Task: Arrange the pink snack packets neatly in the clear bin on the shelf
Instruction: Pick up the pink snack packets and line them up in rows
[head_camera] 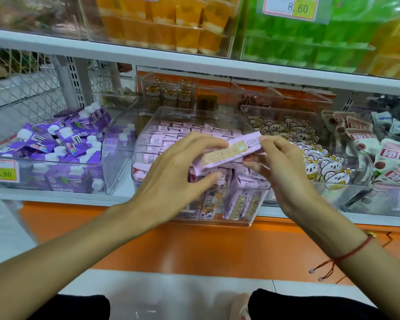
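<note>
A clear bin (146,125) stands at the middle of the lower shelf, packed with pink snack packets (169,132) in rows at the back and upright ones (245,199) at the front. Over the bin I hold one long pink packet (231,151) flat, its label side up. My left hand (178,176) grips its left end with thumb under and fingers on top. My right hand (280,162) pinches its right end. My hands hide the bin's middle.
A clear bin of purple drink cartons (62,144) sits to the left, one of bear-print packets (319,158) to the right, then white and pink packets (393,162). The upper shelf (194,58) overhangs with orange and green goods. An orange panel (206,248) runs below.
</note>
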